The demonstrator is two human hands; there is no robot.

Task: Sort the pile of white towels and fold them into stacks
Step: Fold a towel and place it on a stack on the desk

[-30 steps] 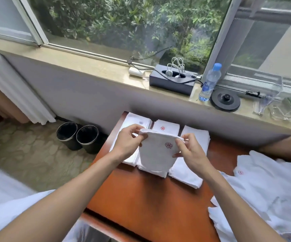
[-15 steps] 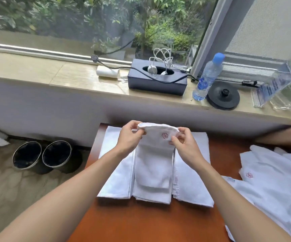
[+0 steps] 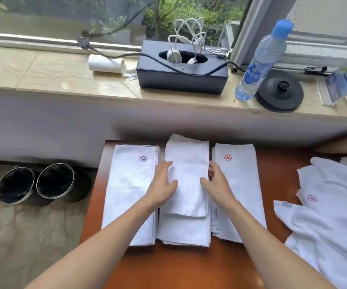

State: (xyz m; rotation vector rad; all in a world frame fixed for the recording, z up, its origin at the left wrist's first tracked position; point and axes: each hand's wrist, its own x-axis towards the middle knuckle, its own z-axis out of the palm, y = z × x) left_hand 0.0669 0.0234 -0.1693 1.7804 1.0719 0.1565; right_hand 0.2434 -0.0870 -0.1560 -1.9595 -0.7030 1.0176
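I see the small folded white cloth towel (image 3: 187, 184) lying atop the middle white towel stack (image 3: 184, 230) on the orange-brown wooden tabletop (image 3: 189, 268). Left grip (image 3: 164, 184) and right grip (image 3: 216, 184) flank it, fingers straight and spread, touching its side edges.

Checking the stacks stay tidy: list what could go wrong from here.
1. The top towel lies shorter than the middle stack and pokes past its far end; more layers like that may make it lean.
2. The right stack has fanned near edges; the right hand beside it could drag them further askew.
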